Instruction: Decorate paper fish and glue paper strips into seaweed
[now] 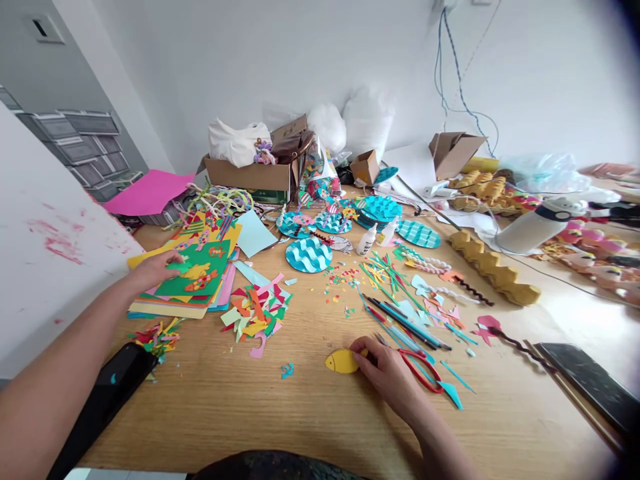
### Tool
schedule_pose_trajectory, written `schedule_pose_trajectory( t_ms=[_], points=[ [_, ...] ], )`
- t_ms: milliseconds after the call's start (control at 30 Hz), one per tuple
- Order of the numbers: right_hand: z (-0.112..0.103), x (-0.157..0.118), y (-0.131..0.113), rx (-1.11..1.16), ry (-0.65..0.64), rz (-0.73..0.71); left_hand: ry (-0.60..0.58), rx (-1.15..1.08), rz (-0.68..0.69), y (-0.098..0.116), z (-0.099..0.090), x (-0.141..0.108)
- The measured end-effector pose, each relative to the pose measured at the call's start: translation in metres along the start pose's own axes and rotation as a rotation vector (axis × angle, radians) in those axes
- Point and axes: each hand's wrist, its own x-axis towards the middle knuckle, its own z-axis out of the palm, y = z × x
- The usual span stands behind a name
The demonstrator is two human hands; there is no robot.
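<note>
My right hand [384,368] pinches the tail end of a yellow paper fish [341,361] that lies on the wooden table, a drawn eye and gill line at its head. Beside that hand are red-handled scissors [425,373], their blades partly hidden behind it. My left hand [156,270] reaches over a stack of coloured paper at the left, its fingers apart at the edge of a green sheet [200,257]. On this sheet lie yellow and orange fish cutouts [197,272]. A small blue paper scrap [287,371] lies left of the yellow fish.
Paper scraps [257,310] are heaped mid-table. Pens [407,321], glue bottles [367,240] and blue wavy discs [309,255] lie beyond. A white bottle [540,223], an egg-carton strip [493,270] and a phone [590,383] are at right. A cardboard box [250,175] stands behind.
</note>
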Motion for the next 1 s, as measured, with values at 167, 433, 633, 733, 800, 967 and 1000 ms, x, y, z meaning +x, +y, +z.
schedule_pose_trajectory(
  t_ms=[167, 433, 633, 733, 800, 967, 1000],
  points=[
    [-0.003, -0.004, -0.004, 0.023, 0.040, -0.023, -0.062, 0.108, -0.034, 0.007, 0.001, -0.003],
    [-0.009, 0.004, -0.022, 0.306, 0.137, -0.026, -0.006, 0.205, 0.118, 0.063, -0.012, -0.004],
    [-0.006, 0.020, -0.040, 0.614, 0.156, -0.020, -0.308, -0.238, 0.274, 0.154, 0.022, -0.037],
    [-0.005, 0.023, -0.047, 0.669, 0.154, -0.022, -0.506, -0.548, 0.294, 0.182, 0.054, -0.055],
    [-0.004, 0.024, -0.049, 0.681, 0.152, -0.024, -0.562, -0.649, 0.287, 0.193, 0.074, -0.064],
    [0.005, 0.027, -0.043, 0.617, 0.139, -0.038, -0.575, -0.812, 0.286, 0.207, 0.107, -0.075],
    [0.008, 0.027, -0.040, 0.568, 0.139, -0.044, -0.565, -0.786, 0.287, 0.208, 0.111, -0.076]
  ],
)
